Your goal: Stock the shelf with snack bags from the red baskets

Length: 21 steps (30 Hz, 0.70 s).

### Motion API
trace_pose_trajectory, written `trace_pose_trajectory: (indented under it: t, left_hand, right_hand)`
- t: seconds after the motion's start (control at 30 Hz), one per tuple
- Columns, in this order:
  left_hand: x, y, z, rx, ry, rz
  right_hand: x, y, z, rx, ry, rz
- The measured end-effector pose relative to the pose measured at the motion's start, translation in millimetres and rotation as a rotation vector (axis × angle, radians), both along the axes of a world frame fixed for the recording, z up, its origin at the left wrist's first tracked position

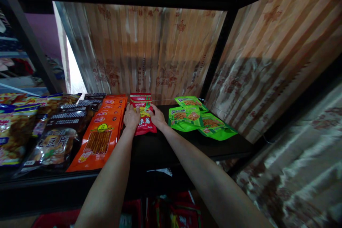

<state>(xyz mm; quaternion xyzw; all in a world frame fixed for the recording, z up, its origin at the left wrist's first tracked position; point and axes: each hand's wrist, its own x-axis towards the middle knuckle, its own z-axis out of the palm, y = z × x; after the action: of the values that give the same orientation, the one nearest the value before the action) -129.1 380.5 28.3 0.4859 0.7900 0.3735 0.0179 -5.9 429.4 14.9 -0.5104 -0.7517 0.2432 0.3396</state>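
On the dark shelf lies a red snack bag (145, 122) with a yellow picture and white lettering, and the top edge of another red bag shows just behind it. My left hand (131, 117) holds the bag's left side, its fingers over the edge. Along the right side, my right hand (157, 117) grips it with the thumb on the front. Part of the bag's edges is hidden under both hands. Close to my left hand is a row of orange snack bags (99, 139), and right of my right hand lie several green snack bags (185, 115).
Farther left are dark clear-front snack bags (57, 142) and blue-yellow snack bags (16, 131). Patterned curtains (160, 50) hang behind and at the right. A black frame post (217, 53) stands at the back corner. Below the shelf, a red bin (58, 219) and more red packets (184, 217) show.
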Motion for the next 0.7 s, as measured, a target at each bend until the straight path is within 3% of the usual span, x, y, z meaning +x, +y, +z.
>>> trace_pose_trajectory:
  t: [0.37, 0.57, 0.7]
  left_hand:
    - [-5, 5, -7.3, -0.041, 0.03, -0.02]
    - [2, -8, -0.8, -0.031, 0.199, 0.041]
    - [6, -13, 1.6, -0.036, 0.306, -0.018]
  right_hand:
    - [-2, 0, 3.9, -0.02, -0.034, -0.008]
    - [-4, -2, 1.7, -0.002, -0.083, -0.023]
    - [-4, -5, 1.8, 0.036, -0.122, -0.021]
